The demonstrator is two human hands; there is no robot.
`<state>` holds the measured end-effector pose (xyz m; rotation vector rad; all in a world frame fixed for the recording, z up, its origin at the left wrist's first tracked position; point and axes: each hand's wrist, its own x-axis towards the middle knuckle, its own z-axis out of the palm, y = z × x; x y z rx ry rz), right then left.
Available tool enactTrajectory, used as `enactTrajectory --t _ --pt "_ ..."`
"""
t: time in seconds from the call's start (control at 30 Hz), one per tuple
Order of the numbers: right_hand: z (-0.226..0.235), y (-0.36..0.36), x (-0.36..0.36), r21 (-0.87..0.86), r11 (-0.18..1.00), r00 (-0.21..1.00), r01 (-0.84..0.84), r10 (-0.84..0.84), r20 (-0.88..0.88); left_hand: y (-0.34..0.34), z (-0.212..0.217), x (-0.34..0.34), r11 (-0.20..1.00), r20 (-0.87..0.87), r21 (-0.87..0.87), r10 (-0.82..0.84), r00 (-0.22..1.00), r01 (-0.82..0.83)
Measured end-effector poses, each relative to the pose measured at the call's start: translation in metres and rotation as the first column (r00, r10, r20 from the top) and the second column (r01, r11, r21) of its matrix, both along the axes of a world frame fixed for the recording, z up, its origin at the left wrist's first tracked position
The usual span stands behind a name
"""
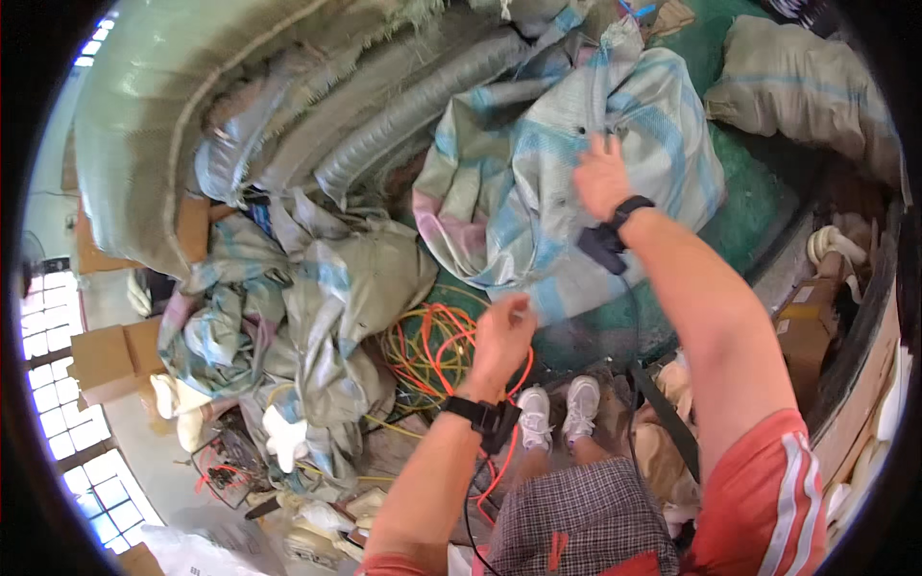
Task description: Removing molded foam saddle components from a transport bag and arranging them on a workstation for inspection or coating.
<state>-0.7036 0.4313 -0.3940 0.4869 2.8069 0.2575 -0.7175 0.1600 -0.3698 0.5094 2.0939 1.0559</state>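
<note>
A large woven plastic sack [672,134], whitish with pale blue stripes and a pink patch, lies crumpled in front of me on a green surface. At its near edge my left hand [501,338] is closed, its fingers pinching the rim of the cloth. Farther up, my right hand [601,180] rests over the middle of the sack with fingers stretched out and slightly apart. Black straps with small devices circle both wrists, and a thin dark cable hangs from the right one.
Several stuffed sacks [125,144] are stacked at the far left, and another [797,82] lies far right. Crumpled sacks [336,278] sit left of me beside tangled orange and yellow cord [432,341]. A cardboard box [807,322] stands right; small items litter the floor near my shoes [535,420].
</note>
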Motion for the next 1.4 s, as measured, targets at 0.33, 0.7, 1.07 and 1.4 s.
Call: enactTrajectory --t 0.33,0.7,1.07,1.4 --pt "0.049 -0.149 0.311 -0.824 0.181 0.578 0.537 0.633 0.515 0.064 -0.063 0.032 0.899 -0.444 -0.055 -0.412 0.796 0.435" --pt "-0.042 -0.103 0.054 -0.658 0.744 0.985 -0.118 0.005 -0.17 -0.083 -0.136 0.139 0.521 0.449 -0.234 -0.691 0.567 0.821" --pt "-0.171 -0.147 0.17 -0.73 0.577 0.787 0.366 0.226 0.574 -0.265 -0.097 0.093 0.454 0.343 -0.515 -0.668 0.661 0.727" --pt "-0.078 -0.432 0.122 -0.95 -0.181 0.94 0.254 0.279 0.198 -0.473 0.045 -0.063 0.026 0.226 -0.945 -0.668 0.709 0.326"
